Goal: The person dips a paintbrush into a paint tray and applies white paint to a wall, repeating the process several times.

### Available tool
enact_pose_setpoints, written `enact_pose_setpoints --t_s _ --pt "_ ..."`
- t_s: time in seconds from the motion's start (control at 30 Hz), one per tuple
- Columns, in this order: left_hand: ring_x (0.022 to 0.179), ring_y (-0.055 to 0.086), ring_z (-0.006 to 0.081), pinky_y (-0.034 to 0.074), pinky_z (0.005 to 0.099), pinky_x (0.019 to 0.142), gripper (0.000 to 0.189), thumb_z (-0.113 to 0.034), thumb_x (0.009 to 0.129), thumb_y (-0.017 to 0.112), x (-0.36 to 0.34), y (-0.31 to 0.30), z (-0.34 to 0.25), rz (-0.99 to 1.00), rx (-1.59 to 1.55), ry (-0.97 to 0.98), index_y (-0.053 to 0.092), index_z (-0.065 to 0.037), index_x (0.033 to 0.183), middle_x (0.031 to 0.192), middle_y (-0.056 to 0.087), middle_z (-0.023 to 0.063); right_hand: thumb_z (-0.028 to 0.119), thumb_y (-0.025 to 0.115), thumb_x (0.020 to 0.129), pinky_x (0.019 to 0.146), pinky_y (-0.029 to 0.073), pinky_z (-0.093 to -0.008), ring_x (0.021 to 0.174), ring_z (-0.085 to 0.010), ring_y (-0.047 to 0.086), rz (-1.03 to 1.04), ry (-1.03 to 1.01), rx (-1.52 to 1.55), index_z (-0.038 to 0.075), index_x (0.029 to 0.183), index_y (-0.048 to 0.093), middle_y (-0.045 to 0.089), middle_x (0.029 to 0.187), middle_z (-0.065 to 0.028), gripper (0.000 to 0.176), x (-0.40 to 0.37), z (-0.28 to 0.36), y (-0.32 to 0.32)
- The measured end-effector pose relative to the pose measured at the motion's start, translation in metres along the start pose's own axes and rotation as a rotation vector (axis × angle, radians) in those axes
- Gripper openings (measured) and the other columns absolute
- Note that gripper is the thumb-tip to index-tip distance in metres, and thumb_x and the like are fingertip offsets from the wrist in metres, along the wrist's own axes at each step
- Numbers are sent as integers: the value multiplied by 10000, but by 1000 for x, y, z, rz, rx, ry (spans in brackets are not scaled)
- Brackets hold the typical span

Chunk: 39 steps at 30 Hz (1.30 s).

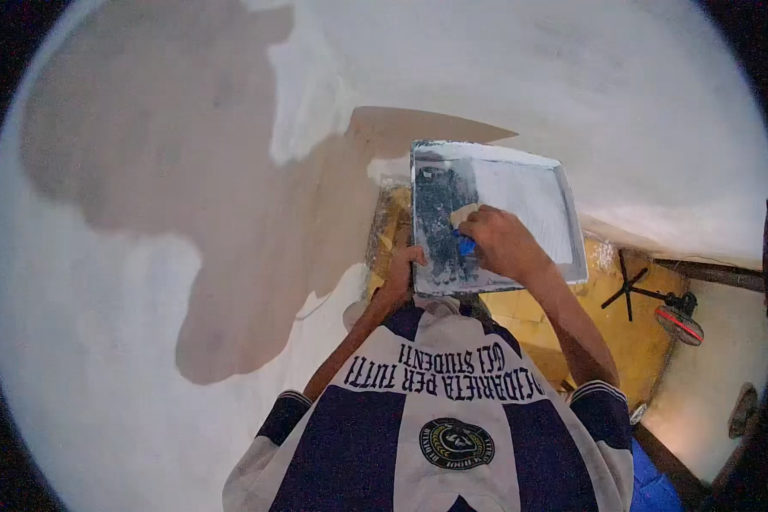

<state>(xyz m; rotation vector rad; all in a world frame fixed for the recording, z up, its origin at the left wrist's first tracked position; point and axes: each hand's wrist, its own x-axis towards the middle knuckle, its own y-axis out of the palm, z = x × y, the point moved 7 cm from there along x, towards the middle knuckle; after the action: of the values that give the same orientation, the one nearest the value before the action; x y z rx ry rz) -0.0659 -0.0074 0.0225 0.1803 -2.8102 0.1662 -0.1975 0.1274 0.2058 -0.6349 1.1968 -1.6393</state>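
Observation:
A rectangular paint tray (578,247) is held up in front of my chest, its right part covered in white paint and its left part dark and smeared. My left hand (404,266) grips the tray's left edge near the lower corner, thumb over the rim. Inside the tray, my right hand (497,241) is closed on a small tool (464,215) with a beige end and a blue part, close over the border between the dark area and the white paint. The fingers cover much of this tool, and I cannot tell its exact kind.
White walls (102,324) meet in a corner ahead, with a large shadow on the left one. Below lies a yellowish floor (529,328). A black-legged stand (630,286) and a round dark object with a red strip (679,325) are at right. Something blue (653,478) shows lower right.

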Motion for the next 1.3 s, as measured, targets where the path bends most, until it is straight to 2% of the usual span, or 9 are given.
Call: enact_pose_setpoints --t_s 0.03,0.1,0.27,0.4,0.67,0.8,0.93,1.13,1.3 --pt "875 612 240 433 446 1039 419 -413 901 693 -2 12 -7 -17 25 72 538 -74 1092 894 590 113 61 813 711 952 533 -462 1084 -351 651 -16 -2 -9 32 1126 712 712 1089 -165 428 -8 2 1" --pt "860 611 239 495 437 959 334 -377 912 638 -32 69 -14 -136 -178 -184 563 -73 1027 859 566 102 64 812 715 926 538 -473 1045 -361 659 151 64 2 24 1084 716 715 1035 -158 383 -39 2 4" --pt "831 619 211 550 403 813 200 -270 841 618 20 -12 16 -310 -618 -829 594 -78 893 822 571 63 88 795 783 823 567 -459 873 -368 704 -124 45 97 2 997 743 727 874 -180 236 36 -18 -1" --pt "798 618 201 553 386 756 185 -255 811 618 18 -5 6 -318 -724 -889 591 -81 869 805 574 50 136 764 870 676 583 -349 733 -258 747 -429 213 615 22 999 780 758 859 -182 173 12 -35 -47" --pt "671 586 185 540 363 649 153 -248 768 616 12 -8 -41 -375 -648 -896 568 -103 773 771 572 25 165 783 875 682 557 -331 719 -177 696 -323 308 646 41 1025 779 761 859 -117 195 -14 -44 -24" --pt "620 554 186 521 371 619 138 -236 744 612 -15 -13 12 -469 -582 -889 546 -123 701 766 570 21 205 743 938 760 548 -317 801 -130 674 -771 233 868 30 1107 762 764 919 -87 244 -23 -59 -72" --pt "653 561 191 511 376 632 124 -219 734 610 -2 -9 -19 -505 -632 -980 556 -116 691 760 565 18 138 715 969 738 576 -287 837 -133 673 -1353 160 924 -24 1171 724 734 1045 -116 260 -38 -69 -170" --pt "699 587 212 511 374 696 163 -235 775 615 3 -7 -10 -497 -655 -829 616 -76 741 784 606 39 55 712 952 759 585 -323 922 -211 709 -1801 68 339 51 1187 733 725 1124 -144 236 -53 -63 -257" --pt "737 608 229 511 372 750 213 -249 809 620 -16 -21 38 -525 -646 -667 667 -43 782 805 639 57 8 702 907 941 536 -414 1112 -349 676 -1799 66 145 68 1121 740 690 1208 -196 226 8 -67 -247"
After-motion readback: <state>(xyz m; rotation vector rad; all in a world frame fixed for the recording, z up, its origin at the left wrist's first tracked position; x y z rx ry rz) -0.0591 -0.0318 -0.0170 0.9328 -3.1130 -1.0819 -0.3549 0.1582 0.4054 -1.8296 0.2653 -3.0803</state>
